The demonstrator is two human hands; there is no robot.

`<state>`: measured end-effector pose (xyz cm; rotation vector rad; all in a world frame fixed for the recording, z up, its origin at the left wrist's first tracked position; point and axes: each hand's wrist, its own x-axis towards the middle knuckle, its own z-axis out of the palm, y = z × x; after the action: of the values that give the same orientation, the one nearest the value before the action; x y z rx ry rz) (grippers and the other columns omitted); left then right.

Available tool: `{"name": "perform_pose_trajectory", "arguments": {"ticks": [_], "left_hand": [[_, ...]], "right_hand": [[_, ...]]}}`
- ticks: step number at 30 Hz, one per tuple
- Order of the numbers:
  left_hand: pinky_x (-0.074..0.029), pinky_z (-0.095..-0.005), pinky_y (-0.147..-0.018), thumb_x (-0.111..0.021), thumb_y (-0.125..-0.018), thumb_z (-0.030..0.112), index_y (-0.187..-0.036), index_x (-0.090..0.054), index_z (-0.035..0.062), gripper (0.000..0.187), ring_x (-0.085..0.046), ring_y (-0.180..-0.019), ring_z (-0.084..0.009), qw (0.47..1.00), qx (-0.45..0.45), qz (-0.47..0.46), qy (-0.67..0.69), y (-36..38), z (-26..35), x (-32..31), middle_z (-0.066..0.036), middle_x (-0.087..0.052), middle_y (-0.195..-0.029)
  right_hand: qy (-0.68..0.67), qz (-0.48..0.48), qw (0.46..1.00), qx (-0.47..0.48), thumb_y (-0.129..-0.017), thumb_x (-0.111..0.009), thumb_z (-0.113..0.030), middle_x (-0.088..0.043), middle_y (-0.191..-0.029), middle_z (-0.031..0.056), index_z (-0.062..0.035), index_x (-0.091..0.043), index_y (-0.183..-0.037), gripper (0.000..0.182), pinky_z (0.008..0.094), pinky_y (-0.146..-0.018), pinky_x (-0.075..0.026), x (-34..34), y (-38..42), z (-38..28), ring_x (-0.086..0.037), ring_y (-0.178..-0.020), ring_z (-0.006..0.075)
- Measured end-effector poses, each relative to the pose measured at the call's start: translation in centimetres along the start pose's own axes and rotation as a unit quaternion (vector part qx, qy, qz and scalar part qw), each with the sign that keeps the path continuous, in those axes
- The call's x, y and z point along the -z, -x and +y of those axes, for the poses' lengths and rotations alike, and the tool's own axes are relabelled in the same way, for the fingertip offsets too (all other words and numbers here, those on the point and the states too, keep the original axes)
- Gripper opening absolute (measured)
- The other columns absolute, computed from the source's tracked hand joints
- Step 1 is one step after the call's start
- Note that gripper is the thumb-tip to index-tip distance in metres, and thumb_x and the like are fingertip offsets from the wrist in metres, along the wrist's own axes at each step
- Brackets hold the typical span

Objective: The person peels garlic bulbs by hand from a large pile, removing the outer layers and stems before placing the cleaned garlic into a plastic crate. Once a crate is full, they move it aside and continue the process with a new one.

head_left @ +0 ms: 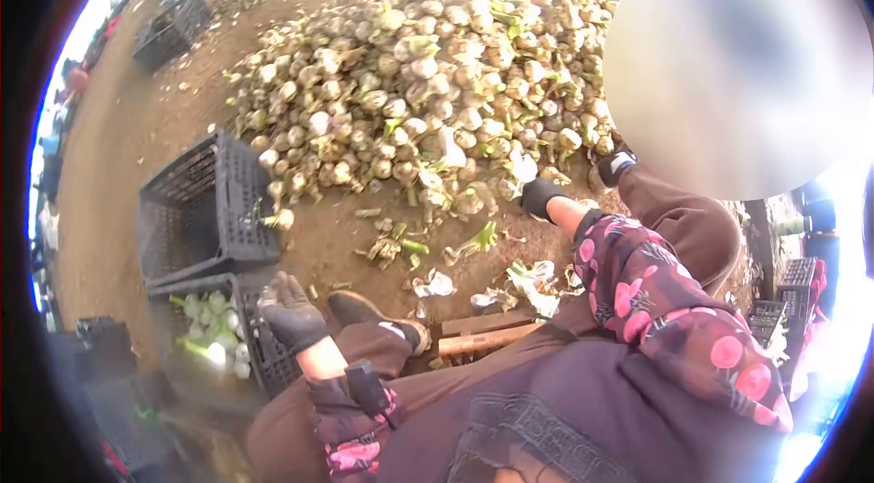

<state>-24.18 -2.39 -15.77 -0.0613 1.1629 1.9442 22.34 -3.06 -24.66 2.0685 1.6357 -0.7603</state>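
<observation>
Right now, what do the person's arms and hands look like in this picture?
The left hand and right hand wear dark gloves. The left sleeve and right sleeve are dark purplish cloth with pink flowers printed on them. A black, boxy thing sits around the left wrist; I can't tell what it is.

The bulbs (423, 67) are cream-white; the gloves (293, 317) dark grey; the sleeves (628, 269) dark with pink flowers; the trousers (687, 219) brown.
</observation>
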Motion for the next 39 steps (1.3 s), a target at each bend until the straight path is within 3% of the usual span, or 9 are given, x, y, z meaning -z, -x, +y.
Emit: {"name": "perform_pose_trajectory", "arguments": {"ticks": [3, 6, 14, 18, 23, 25, 30, 34, 39], "left_hand": [[-0.049, -0.0402, -0.091, -0.048, -0.091, 0.015, -0.124, -0.045, 0.0037, 0.035, -0.057, -0.105, -0.0253, 0.977, 0.094, -0.144, -0.127, 2.5, -3.7, -1.0, -0.012, -0.057, -0.116], [-0.050, -0.0362, -0.088, -0.049, -0.090, 0.011, -0.120, -0.047, 0.0034, 0.031, -0.058, -0.101, -0.0216, 0.920, 0.108, -0.330, -0.182, 8.3, -5.6, -5.1, -0.010, -0.057, -0.110], [-0.047, -0.0234, -0.065, -0.052, -0.089, 0.013, -0.114, -0.050, 0.0007, 0.029, -0.058, -0.079, -0.0147, 0.784, 0.120, -0.446, -0.416, 11.0, -11.9, -6.2, -0.008, -0.058, -0.095], [-0.048, -0.0249, -0.056, -0.053, -0.087, 0.011, -0.121, -0.046, 0.0044, 0.035, -0.058, -0.070, -0.0136, 0.734, 0.211, -0.477, -0.435, 12.0, -15.2, -5.8, -0.007, -0.058, -0.091], [-0.049, -0.0263, -0.061, -0.056, -0.087, 0.011, -0.123, -0.045, 0.0082, 0.038, -0.056, -0.072, -0.0107, 0.749, 0.180, -0.513, -0.379, 17.0, -15.0, -7.4, -0.002, -0.055, -0.095], [-0.048, -0.0244, -0.067, -0.055, -0.089, 0.016, -0.120, -0.047, 0.0025, 0.035, -0.055, -0.081, -0.0129, 0.766, 0.029, -0.533, -0.358, 17.8, -14.8, -7.5, -0.006, -0.057, -0.101], [-0.044, -0.0225, -0.060, -0.051, -0.091, 0.018, -0.109, -0.056, 0.0058, 0.023, -0.049, -0.071, -0.0078, 0.816, 0.105, -0.472, -0.317, 19.1, -11.5, -8.2, -0.001, -0.055, -0.087], [-0.040, -0.0219, -0.049, -0.051, -0.091, 0.022, -0.109, -0.056, 0.0085, 0.024, -0.050, -0.055, -0.0099, 0.796, 0.258, -0.512, -0.194, 19.3, -9.8, -8.6, 0.002, -0.057, -0.076], [-0.050, -0.0331, -0.081, -0.043, -0.094, 0.037, -0.118, -0.055, 0.0069, 0.040, -0.061, -0.095, -0.0205, 0.761, 0.391, -0.473, -0.210, 21.7, -9.8, -8.3, -0.008, -0.061, -0.110]], "right_hand": [[-0.249, 0.307, 0.889, -0.229, -0.079, -0.057, -0.031, -0.063, -0.097, 0.0231, -0.0052, -0.064, -0.090, 0.029, 0.0436, -0.083, -0.047, 2.0, 0.7, 2.1, -0.059, -0.096, 0.0364], [-0.229, 0.446, 0.845, -0.188, -0.076, -0.063, -0.019, -0.053, -0.118, 0.0204, -0.0089, -0.057, -0.105, 0.032, 0.0457, -0.088, -0.043, 3.5, -2.5, 6.7, -0.051, -0.107, 0.0405], [-0.375, 0.200, 0.883, -0.198, -0.083, -0.056, -0.028, -0.058, -0.117, 0.0139, -0.0178, -0.056, -0.118, 0.037, 0.0396, -0.088, -0.046, 6.3, -1.5, 9.3, -0.058, -0.104, 0.0320], [0.129, 0.207, 0.969, 0.041, -0.069, -0.067, -0.027, -0.054, -0.121, 0.0024, -0.0233, -0.060, -0.114, 0.045, 0.0389, -0.089, -0.045, 4.3, -4.2, 7.5, -0.050, -0.115, 0.0266], [-0.557, 0.079, 0.812, 0.155, -0.070, -0.071, -0.021, -0.062, -0.106, 0.0089, -0.0140, -0.053, -0.118, 0.052, 0.0347, -0.072, -0.050, 3.7, 3.8, -2.5, -0.061, -0.091, 0.0231], [-0.466, 0.122, 0.871, 0.096, -0.074, -0.070, -0.021, -0.062, -0.103, 0.0099, -0.0132, -0.052, -0.119, 0.050, 0.0347, -0.067, -0.050, 5.7, 10.4, -5.8, -0.062, -0.081, 0.0239], [-0.676, 0.076, 0.716, 0.159, -0.085, -0.067, -0.027, -0.062, -0.101, 0.0038, -0.0093, -0.042, -0.129, 0.054, 0.0287, -0.070, -0.047, 4.4, 16.7, -7.9, -0.057, -0.082, 0.0137], [-0.738, 0.075, 0.624, 0.245, -0.082, -0.069, -0.011, -0.058, -0.108, 0.0054, -0.0093, -0.040, -0.132, 0.057, 0.0282, -0.080, -0.047, 5.0, 18.3, -7.2, -0.055, -0.092, 0.0118], [-0.345, 0.435, 0.764, 0.328, -0.073, -0.077, -0.028, -0.048, -0.120, 0.0194, -0.0066, -0.049, -0.121, 0.060, 0.0397, -0.090, -0.044, 5.4, 19.5, -6.5, -0.050, -0.110, 0.0346]]}}
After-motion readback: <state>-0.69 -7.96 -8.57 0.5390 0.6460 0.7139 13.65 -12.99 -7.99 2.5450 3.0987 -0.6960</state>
